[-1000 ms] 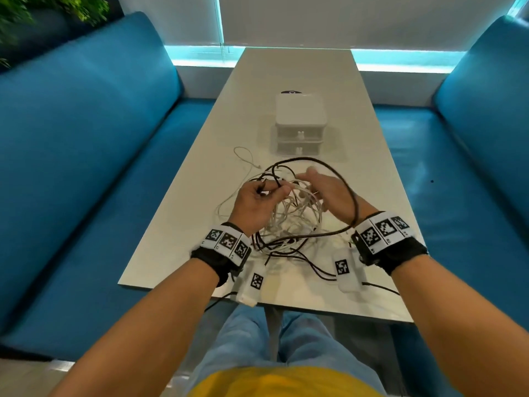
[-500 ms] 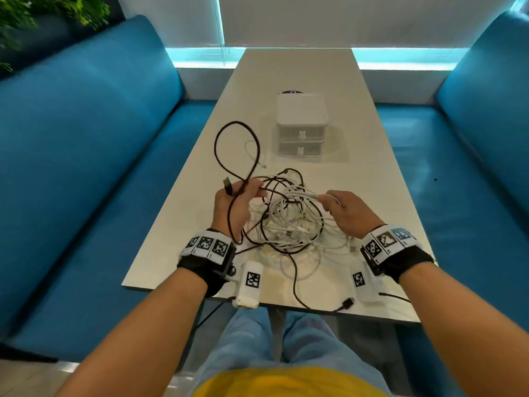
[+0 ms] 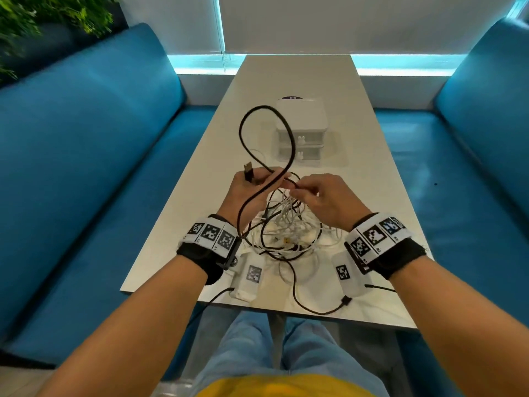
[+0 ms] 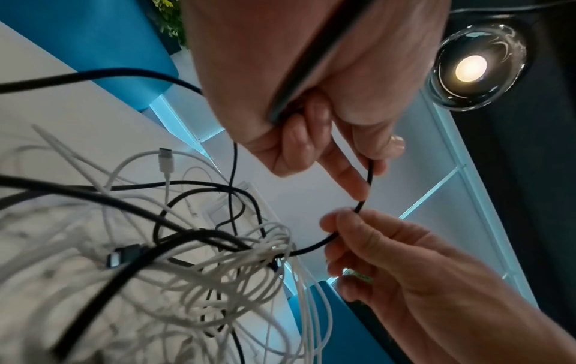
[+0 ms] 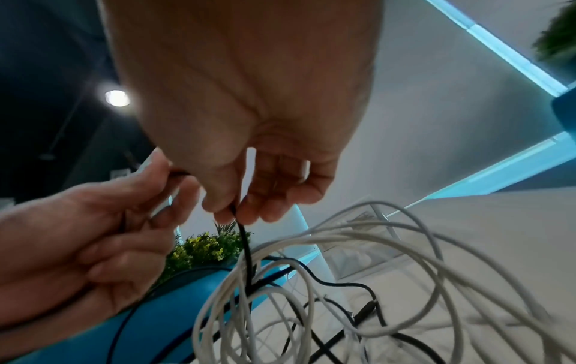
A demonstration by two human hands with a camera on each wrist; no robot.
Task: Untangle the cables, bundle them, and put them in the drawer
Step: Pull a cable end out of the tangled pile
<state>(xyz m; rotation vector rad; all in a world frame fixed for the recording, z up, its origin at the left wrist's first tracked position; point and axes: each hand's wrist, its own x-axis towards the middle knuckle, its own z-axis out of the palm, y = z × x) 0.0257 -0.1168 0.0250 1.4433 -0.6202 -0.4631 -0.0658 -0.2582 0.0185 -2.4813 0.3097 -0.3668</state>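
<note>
Step in hand: untangling, judged early; nothing bundled, drawer not yet opened. Nearest, on the table (image 3: 380, 179) by its front edge, the tangle (image 3: 286, 230): thin smooth white cables looped through matte black ones. Above it the left hand (image 3: 252, 193) grips a black cable (image 3: 290, 144), its plug (image 3: 248, 172) poking out by the thumb, a tall loop rising. Right hand (image 3: 323, 196) pinches the same cable close by. Next: feed it free of the white coils. Beyond, the boxy white drawer unit (image 3: 301, 130).
</note>
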